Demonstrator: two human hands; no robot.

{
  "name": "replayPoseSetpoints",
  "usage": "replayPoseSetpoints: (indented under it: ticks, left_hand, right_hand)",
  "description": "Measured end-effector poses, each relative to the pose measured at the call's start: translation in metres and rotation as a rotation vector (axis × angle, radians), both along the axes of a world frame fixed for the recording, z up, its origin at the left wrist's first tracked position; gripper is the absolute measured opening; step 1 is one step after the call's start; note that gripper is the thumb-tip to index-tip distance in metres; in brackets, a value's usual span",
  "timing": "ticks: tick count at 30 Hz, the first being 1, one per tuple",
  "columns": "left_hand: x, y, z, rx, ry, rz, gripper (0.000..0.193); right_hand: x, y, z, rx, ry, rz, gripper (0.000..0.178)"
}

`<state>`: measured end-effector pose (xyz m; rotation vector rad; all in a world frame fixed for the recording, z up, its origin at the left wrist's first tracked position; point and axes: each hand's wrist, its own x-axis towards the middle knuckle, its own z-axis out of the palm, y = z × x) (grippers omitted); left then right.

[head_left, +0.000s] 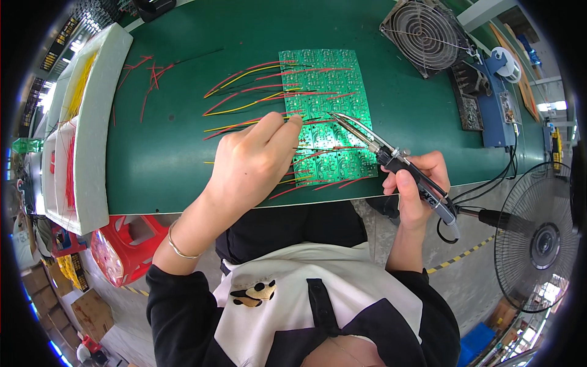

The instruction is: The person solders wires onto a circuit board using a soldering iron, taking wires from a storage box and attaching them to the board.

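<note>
A green circuit board panel lies on the table, with several red, yellow and black wires running across it and hanging off its left side. My left hand is closed in a pinch at the panel's left edge, on a thin wire; its fingers partly hide which one. In my right hand is a soldering iron, gripped by its dark handle beside the panel's right edge. A thin metal feed tube runs along the iron. Its tip points left and rests at or just above the middle of the panel, close to my left fingertips.
A white foam tray with yellow and red wires stands at the left. Loose red wires lie near it. At the back right are a square fan and a blue soldering station. A black fan stands beyond the right edge.
</note>
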<state>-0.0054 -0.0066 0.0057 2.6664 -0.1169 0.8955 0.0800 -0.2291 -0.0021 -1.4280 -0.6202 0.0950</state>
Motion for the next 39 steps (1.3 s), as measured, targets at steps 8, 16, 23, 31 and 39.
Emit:
replayPoseSetpoints:
  ticks: [8,16,23,31,39]
  left_hand:
    - [0.002,0.0,0.001,0.019,-0.019,0.001,0.018]
    - [0.003,-0.003,0.002,0.043,-0.052,0.03,0.013]
    - [-0.012,0.011,0.016,-0.065,0.042,0.058,0.011]
    - [-0.074,0.039,0.028,-0.719,0.16,0.209,0.01]
    - [-0.046,-0.017,0.028,-0.546,0.051,0.113,0.005]
  right_hand:
    - [0.001,0.003,0.004,-0.049,0.016,-0.004,0.018]
    - [0.004,-0.006,0.001,-0.03,-0.047,0.043,0.018]
    - [0.02,-0.018,0.022,0.239,-0.02,-0.176,0.012]
    - [0.048,-0.018,0.022,0.13,0.043,-0.5,0.018]
    - [0.042,-0.005,0.015,0.134,0.008,-0.386,0.017]
